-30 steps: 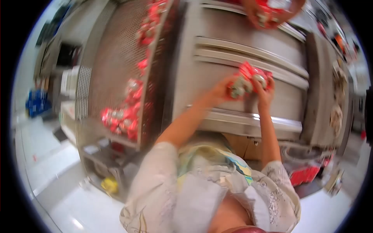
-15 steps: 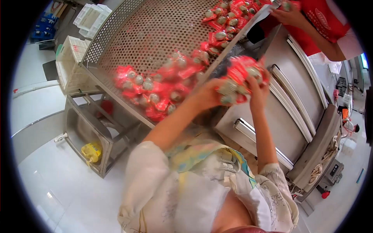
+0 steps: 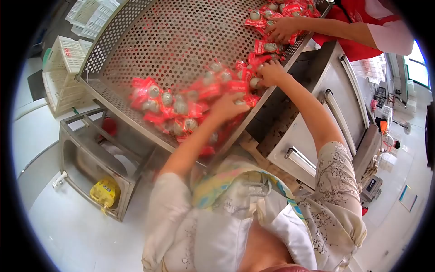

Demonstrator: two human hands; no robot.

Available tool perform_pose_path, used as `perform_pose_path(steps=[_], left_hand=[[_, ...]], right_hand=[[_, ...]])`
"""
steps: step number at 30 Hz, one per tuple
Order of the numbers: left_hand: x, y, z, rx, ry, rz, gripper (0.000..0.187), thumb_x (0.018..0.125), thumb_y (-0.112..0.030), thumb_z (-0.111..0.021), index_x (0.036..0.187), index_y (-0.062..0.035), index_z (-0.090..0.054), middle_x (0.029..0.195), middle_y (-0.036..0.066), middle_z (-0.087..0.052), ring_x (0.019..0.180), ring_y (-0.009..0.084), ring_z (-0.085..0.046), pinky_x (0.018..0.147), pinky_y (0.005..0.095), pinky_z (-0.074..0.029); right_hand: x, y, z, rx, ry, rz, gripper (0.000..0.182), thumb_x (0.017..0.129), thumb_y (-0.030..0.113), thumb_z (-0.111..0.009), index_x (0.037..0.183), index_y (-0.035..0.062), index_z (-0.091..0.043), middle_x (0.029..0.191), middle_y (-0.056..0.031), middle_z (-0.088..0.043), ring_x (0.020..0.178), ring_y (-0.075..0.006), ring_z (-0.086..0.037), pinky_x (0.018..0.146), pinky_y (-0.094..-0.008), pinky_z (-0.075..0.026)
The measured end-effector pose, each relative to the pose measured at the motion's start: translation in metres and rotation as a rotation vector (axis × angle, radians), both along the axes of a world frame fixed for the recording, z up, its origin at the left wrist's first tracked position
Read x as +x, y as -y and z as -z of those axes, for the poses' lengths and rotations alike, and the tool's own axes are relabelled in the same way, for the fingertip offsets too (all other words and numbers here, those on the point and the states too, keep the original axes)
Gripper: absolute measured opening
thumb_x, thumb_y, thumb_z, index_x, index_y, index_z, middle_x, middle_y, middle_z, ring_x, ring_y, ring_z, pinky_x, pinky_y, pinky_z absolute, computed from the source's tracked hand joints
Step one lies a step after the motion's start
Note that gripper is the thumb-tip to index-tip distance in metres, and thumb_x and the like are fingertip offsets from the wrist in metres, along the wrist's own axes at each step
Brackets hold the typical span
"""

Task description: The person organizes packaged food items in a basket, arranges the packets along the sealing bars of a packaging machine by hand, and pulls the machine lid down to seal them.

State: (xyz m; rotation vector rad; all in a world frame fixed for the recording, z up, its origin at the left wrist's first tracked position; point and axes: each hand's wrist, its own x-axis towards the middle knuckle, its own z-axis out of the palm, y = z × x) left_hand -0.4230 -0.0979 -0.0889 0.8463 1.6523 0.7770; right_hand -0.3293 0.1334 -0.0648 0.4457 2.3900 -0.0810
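Red plastic packets (image 3: 181, 106) with greyish, egg-like rounds showing inside lie heaped along the near side of a perforated metal tray (image 3: 149, 50). My left hand (image 3: 228, 109), slightly blurred, is closed on an egg packet at the right end of this heap; a pale round shows by its fingertips. A little farther right, at the tray's right rim, my right hand (image 3: 273, 73) curls its fingers over another egg packet (image 3: 255, 82). Part of what each hand grips is hidden beneath the fingers.
At the tray's far right, a co-worker's hand (image 3: 283, 30) reaches over more packets. Below the right rim stands a metal cabinet (image 3: 308, 131) with bar handles. White plastic crates (image 3: 63, 75) are at left, above a metal stand holding a yellow bag (image 3: 105, 192).
The bunch of packets between my hands, held beyond the right rim, is gone from them. Both hands have come over the tray onto other packets. The co-worker's hand has moved in over the tray.
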Motion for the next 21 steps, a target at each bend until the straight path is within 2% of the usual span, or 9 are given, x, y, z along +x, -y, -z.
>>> perform_pose_path(steps=[1,4,7,8,10,13,14,17,21], left_hand=[[0.007,-0.001,-0.017,-0.036,-0.241,0.053,0.061,0.073,-0.053,-0.066,0.111,-0.0065,-0.067,0.112,0.015,-0.063,0.102,0.0274,-0.062,0.087,0.0408,-0.048],[0.005,-0.008,-0.03,-0.106,-0.328,0.16,0.064,0.071,-0.057,-0.059,0.113,-0.0082,-0.066,0.116,0.02,-0.059,0.104,0.0336,-0.06,0.088,0.0436,-0.048],[0.006,-0.02,-0.043,-0.164,-0.461,0.196,0.062,0.073,-0.057,-0.053,0.109,-0.0075,-0.066,0.116,0.018,-0.06,0.102,0.0328,-0.061,0.087,0.043,-0.048],[0.009,-0.024,-0.038,-0.169,-0.504,0.209,0.062,0.073,-0.057,-0.053,0.107,-0.0066,-0.066,0.113,0.019,-0.061,0.1,0.0332,-0.062,0.086,0.0432,-0.049],[0.011,-0.034,-0.029,-0.18,-0.588,0.24,0.062,0.073,-0.057,-0.052,0.103,-0.0047,-0.066,0.107,0.019,-0.063,0.096,0.0341,-0.063,0.083,0.0436,-0.049],[-0.019,-0.033,-0.023,-0.178,-0.326,0.494,0.064,0.074,-0.058,-0.049,0.103,-0.0034,-0.065,0.096,0.02,-0.066,0.09,0.0352,-0.064,0.081,0.0455,-0.048],[-0.028,-0.023,-0.022,-0.101,-0.229,0.446,0.059,0.078,-0.054,-0.051,0.102,-0.0021,-0.064,0.086,0.019,-0.066,0.084,0.0316,-0.065,0.078,0.0423,-0.049],[-0.05,0.004,-0.031,-0.083,0.001,0.353,0.048,0.083,-0.047,-0.055,0.1,-0.0029,-0.063,0.09,0.016,-0.065,0.085,0.0266,-0.064,0.078,0.0368,-0.048],[-0.044,0.014,-0.05,0.028,-0.043,0.193,0.04,0.083,-0.04,-0.058,0.091,-0.0013,-0.062,0.085,0.017,-0.062,0.083,0.0264,-0.061,0.075,0.0367,-0.047]], right_hand=[[-0.007,-0.001,-0.004,-0.038,0.082,0.051,0.042,0.071,0.042,-0.071,0.105,0.0175,-0.067,0.112,-0.0158,-0.061,0.106,-0.0342,-0.057,0.094,-0.0463,-0.043],[-0.02,-0.01,0.001,-0.145,0.225,0.208,0.03,0.071,0.035,-0.073,0.096,0.0179,-0.072,0.1,-0.011,-0.067,0.11,-0.0326,-0.055,0.095,-0.0476,-0.041],[-0.012,0.012,0.013,0.232,-0.055,-0.04,0.033,0.07,0.036,-0.074,0.093,0.0121,-0.072,0.097,-0.0099,-0.068,0.108,-0.0304,-0.056,0.097,-0.0486,-0.039],[-0.003,0.007,0.047,0.159,-0.04,0.102,0.037,0.069,0.037,-0.075,0.092,0.0079,-0.071,0.091,-0.0086,-0.069,0.108,-0.0306,-0.055,0.098,-0.0506,-0.036],[-0.012,0.005,0.036,0.246,-0.008,-0.001,0.035,0.071,0.037,-0.073,0.091,0.0086,-0.071,0.089,-0.008,-0.069,0.106,-0.0306,-0.056,0.099,-0.0512,-0.035],[-0.021,0.007,0.01,0.194,-0.04,0.096,0.027,0.077,0.034,-0.066,0.087,0.0096,-0.07,0.085,-0.0097,-0.068,0.101,-0.0295,-0.059,0.101,-0.0508,-0.034],[-0.026,0.011,-0.007,0.121,-0.069,0.196,0.025,0.078,0.031,-0.064,0.088,0.0097,-0.071,0.087,-0.0116,-0.068,0.103,-0.0297,-0.059,0.103,-0.0512,-0.032],[-0.01,0.033,-0.049,0.005,-0.388,0.397,0.024,0.08,0.03,-0.065,0.089,0.0083,-0.069,0.096,-0.0109,-0.067,0.105,-0.0279,-0.058,0.105,-0.0508,-0.032],[0.051,0.083,-0.077,0.016,-0.86,0.478,0.017,0.081,0.023,-0.069,0.084,0.0061,-0.066,0.107,-0.0101,-0.063,0.106,-0.0286,-0.057,0.105,-0.0504,-0.033]])
